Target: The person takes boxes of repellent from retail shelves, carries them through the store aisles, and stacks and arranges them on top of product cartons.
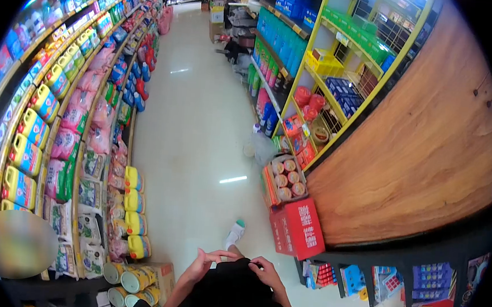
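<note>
Both hands are low in the head view, in front of my body at the black shirt (230,292). My left hand (203,264) has its index finger stretched out to the right over the cloth, with the thumb raised; nothing shows in it. Curled fingers of my right hand (264,270) pinch dark cloth at the upper edge of the black clothing. Just beyond the hands, one foot in a white shoe (236,232) stands on the pale floor.
A store aisle (188,121) runs ahead. Shelves of yellow detergent jugs (26,152) and bagged goods line the left. Large cans (137,280) stand by my left. A red carton (296,228), a yellow-framed rack (348,75) and a wooden counter (412,142) are at right.
</note>
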Demonstrator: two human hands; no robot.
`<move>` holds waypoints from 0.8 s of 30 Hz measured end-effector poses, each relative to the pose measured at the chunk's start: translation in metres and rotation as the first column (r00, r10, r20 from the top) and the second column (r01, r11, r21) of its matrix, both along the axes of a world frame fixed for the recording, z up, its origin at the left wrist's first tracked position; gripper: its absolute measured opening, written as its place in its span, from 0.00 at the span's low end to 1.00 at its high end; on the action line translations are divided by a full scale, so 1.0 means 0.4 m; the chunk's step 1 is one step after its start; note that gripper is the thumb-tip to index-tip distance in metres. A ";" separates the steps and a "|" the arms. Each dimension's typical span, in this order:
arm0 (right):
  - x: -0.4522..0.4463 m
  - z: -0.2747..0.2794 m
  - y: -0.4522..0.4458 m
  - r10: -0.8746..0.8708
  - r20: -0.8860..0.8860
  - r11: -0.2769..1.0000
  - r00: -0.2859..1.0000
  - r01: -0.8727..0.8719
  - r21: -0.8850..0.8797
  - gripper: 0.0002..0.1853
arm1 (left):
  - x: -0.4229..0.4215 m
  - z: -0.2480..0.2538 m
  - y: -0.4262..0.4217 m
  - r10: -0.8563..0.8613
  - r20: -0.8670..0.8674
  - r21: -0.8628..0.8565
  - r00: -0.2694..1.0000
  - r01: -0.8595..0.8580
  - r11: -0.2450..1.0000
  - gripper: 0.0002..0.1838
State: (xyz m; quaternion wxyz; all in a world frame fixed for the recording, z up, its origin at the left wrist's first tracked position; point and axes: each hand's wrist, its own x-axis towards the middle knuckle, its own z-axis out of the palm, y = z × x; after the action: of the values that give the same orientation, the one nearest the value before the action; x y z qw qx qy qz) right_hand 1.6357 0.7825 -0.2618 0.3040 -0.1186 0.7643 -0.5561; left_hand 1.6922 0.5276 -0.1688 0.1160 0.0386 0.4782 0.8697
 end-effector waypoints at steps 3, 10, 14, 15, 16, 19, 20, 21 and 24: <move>-0.119 -0.025 -0.036 0.006 0.050 1.000 0.999 -0.007 0.026 0.11 | -0.112 0.014 -0.021 0.010 -0.020 -0.101 1.000 -0.012 0.995 0.44; -0.375 -0.063 -0.077 -0.091 -0.038 0.995 0.995 0.090 -0.040 0.11 | -0.396 0.036 -0.075 -0.068 0.014 -0.155 0.998 0.070 0.985 0.43; -0.465 -0.092 -0.094 -0.198 -0.001 0.977 0.980 0.197 -0.087 0.09 | -0.539 0.048 -0.084 -0.007 0.053 -0.408 0.999 0.028 0.913 0.32; -0.497 -0.098 -0.099 -0.222 0.029 0.971 0.975 0.224 -0.084 0.09 | -0.573 0.059 -0.086 -0.008 0.070 -0.519 0.997 0.044 0.854 0.27; -0.511 -0.103 -0.103 -0.242 0.069 0.966 0.968 0.247 -0.072 0.09 | -0.592 0.067 -0.087 -0.004 0.097 -0.616 0.995 0.063 0.785 0.23; -0.586 -0.107 -0.133 -0.290 0.100 0.936 0.952 0.304 -0.175 0.09 | -0.644 0.065 -0.088 0.068 -0.006 -0.663 0.998 -0.055 0.746 0.12; -0.602 -0.103 -0.139 -0.304 0.081 0.932 0.949 0.314 -0.180 0.08 | -0.655 0.065 -0.089 0.099 0.012 -0.689 0.995 -0.064 0.722 0.12; -0.613 -0.085 -0.144 -0.302 0.119 0.932 0.946 0.320 -0.172 0.08 | -0.669 0.061 -0.101 0.099 0.006 -0.766 0.995 -0.059 0.641 0.15; -0.702 -0.046 -0.184 -0.304 0.180 0.920 0.935 0.338 -0.201 0.08 | -0.727 0.066 -0.151 0.030 0.110 -0.924 0.994 0.091 0.372 0.21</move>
State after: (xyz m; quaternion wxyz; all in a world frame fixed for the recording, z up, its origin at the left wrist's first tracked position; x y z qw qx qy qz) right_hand 1.3548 0.7088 -0.2802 0.2476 0.0153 0.6802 -0.6898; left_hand 1.4015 0.4671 -0.1423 0.1592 -0.0713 0.8753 0.4511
